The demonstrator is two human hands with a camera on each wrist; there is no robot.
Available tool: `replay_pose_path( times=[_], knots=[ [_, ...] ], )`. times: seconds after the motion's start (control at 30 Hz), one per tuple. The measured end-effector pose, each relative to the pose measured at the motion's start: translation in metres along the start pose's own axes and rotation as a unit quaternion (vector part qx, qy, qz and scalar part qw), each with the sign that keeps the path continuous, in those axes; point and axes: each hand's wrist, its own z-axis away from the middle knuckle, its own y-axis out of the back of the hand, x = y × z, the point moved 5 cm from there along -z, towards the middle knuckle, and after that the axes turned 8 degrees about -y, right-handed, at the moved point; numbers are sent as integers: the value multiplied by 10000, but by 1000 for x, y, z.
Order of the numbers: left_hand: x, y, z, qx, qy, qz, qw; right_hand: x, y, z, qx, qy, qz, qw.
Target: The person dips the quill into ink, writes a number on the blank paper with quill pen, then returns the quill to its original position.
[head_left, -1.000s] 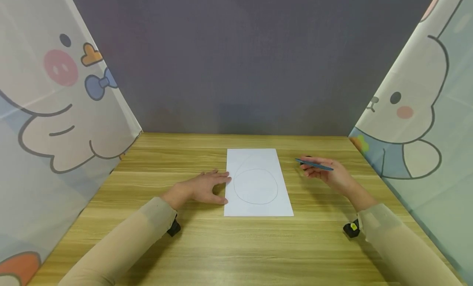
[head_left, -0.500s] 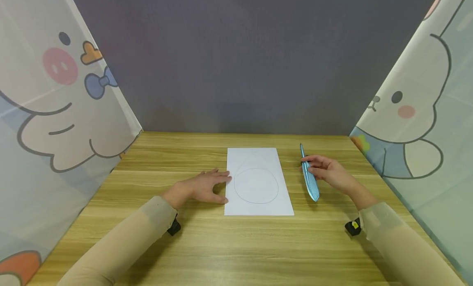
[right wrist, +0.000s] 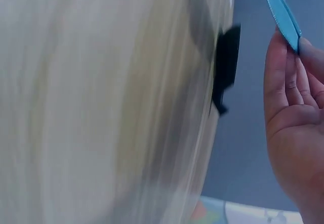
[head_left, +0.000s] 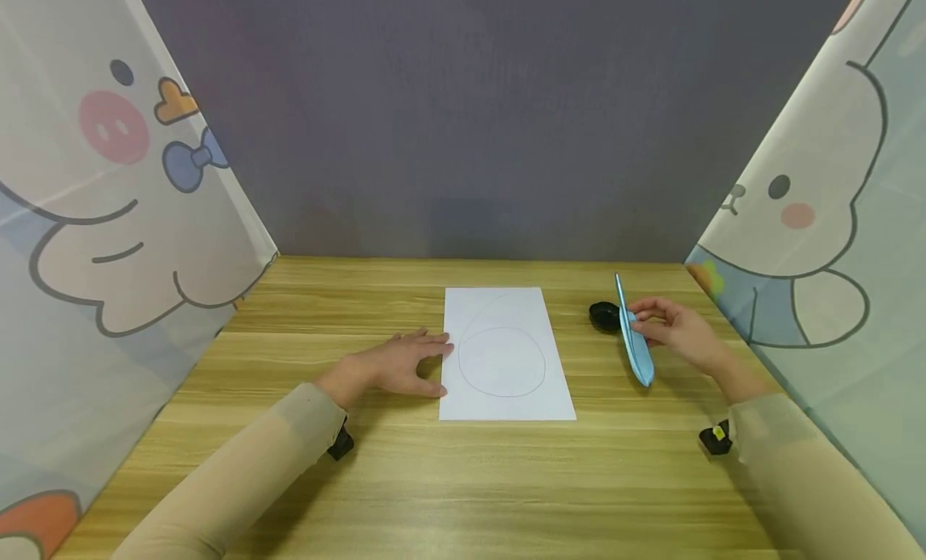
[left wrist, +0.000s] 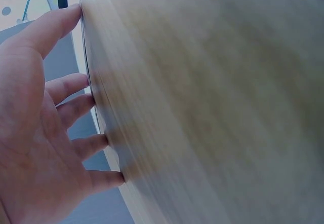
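Note:
My right hand [head_left: 683, 333] pinches a light-blue feather pen [head_left: 637, 347] between thumb and fingers, above the table. The pen's thin end points away and its broad feather end hangs towards me; in the right wrist view only part of the blue feather [right wrist: 284, 19] shows. Left of the pen stands a small black rounded object [head_left: 604, 316], perhaps a pen stand, partly overlapped by it. My left hand [head_left: 405, 367] rests with spread fingers at the left edge of a white sheet of paper [head_left: 506, 309]. A thin drawn loop with a curved tail is on the sheet.
The wood-grain table [head_left: 463, 488] runs back to a dark grey panel [head_left: 463, 126]. Cartoon-printed cloths flank it, one on the left [head_left: 108, 182] and one on the right [head_left: 810, 206]. A small black device [head_left: 716, 438] sits at the right wrist.
The feather pen has swung from lying crosswise to pointing away from me. My right hand has then moved right with it, uncovering the black object. The left hand has stayed put.

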Motion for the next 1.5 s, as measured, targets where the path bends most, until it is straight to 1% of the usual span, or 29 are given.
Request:
replay_pose_path(
  times=[0.2,0.37,0.5,0.6,0.77,0.9,1.1,1.27,1.5],
  knots=[
    [0,1,0,-31,23,-57,10000,23,27,1,68,-382,405,9984],
    [0,1,0,-24,7,-95,10000,40,37,4,-25,-607,687,9958],
    [0,0,-1,-27,15,-96,9999,49,38,7,-100,-674,741,9949],
    [0,0,0,-27,21,-93,10000,52,38,7,-76,-737,837,9937],
    [0,0,0,-24,36,-74,10000,50,36,6,-78,-809,1153,9900],
    [0,0,0,-11,27,-42,10000,48,33,4,-238,-745,1322,9881],
    [1,1,1,-2,10,-1,10000,52,28,0,-498,-714,1138,9897],
    [2,2,1,8,-5,22,10000,55,26,-2,-547,-712,1058,9903],
    [3,1,2,21,1,0,10000,54,25,-1,-602,-820,1024,9895]
  ],
)
